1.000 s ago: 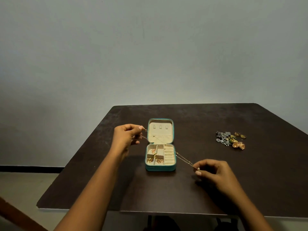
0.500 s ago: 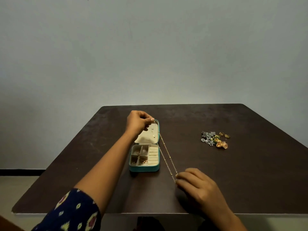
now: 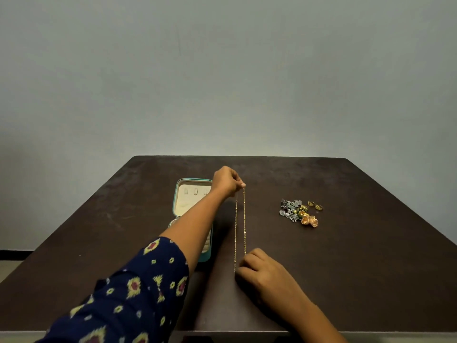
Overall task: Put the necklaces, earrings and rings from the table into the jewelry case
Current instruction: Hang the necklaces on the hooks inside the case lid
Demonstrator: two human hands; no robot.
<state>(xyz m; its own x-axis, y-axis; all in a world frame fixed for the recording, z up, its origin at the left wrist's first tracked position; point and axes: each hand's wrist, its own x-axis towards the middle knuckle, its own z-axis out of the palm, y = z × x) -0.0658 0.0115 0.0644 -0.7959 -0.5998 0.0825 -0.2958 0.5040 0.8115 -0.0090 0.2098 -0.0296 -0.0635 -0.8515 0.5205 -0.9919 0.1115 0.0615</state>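
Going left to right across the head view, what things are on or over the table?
Case → necklace → jewelry pile.

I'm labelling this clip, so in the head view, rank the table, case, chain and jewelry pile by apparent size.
1. Table.
2. Case, partly covered.
3. Chain: looks about as long as the case but far thinner, so that order is unsure.
4. Jewelry pile.

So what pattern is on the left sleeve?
Dark navy sleeve with yellow and maroon blotchy motifs; head view.
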